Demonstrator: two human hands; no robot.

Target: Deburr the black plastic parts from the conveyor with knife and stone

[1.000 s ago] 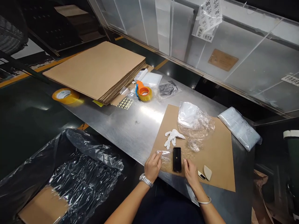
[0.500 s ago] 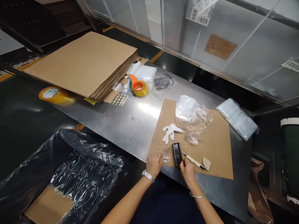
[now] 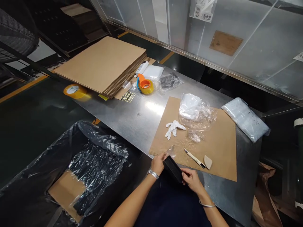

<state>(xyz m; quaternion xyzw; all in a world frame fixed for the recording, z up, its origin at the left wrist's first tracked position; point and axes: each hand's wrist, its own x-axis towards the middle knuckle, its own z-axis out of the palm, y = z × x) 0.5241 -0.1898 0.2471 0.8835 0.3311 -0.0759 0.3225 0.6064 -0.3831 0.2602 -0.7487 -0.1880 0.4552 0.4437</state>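
My right hand (image 3: 191, 179) grips the lower end of a black, shallow rectangular piece (image 3: 173, 169), tilted above the table's front edge. Fingers of my left hand (image 3: 158, 164) are closed on a small clear plastic bag (image 3: 170, 151), close to the piece's upper end; whether they also touch the piece I cannot tell. Just beyond my right hand, a craft knife (image 3: 194, 158) with a cream handle lies on a cardboard sheet (image 3: 221, 145), beside a beige wedge (image 3: 207, 162). A white glove (image 3: 174, 128) rests farther back on the sheet.
Crumpled clear bags (image 3: 194, 108) lie on the cardboard, with a bag pack (image 3: 246, 119) to the right. Tape in a dispenser (image 3: 146, 85), a sticker sheet (image 3: 128, 96) and stacked cardboard (image 3: 104, 63) stand back left. A black plastic-lined container (image 3: 94, 167) is at lower left.
The black piece has been lifted off the cardboard and tipped toward me in my right hand. My left hand has come closer to it with the bag. The view has shifted slightly.
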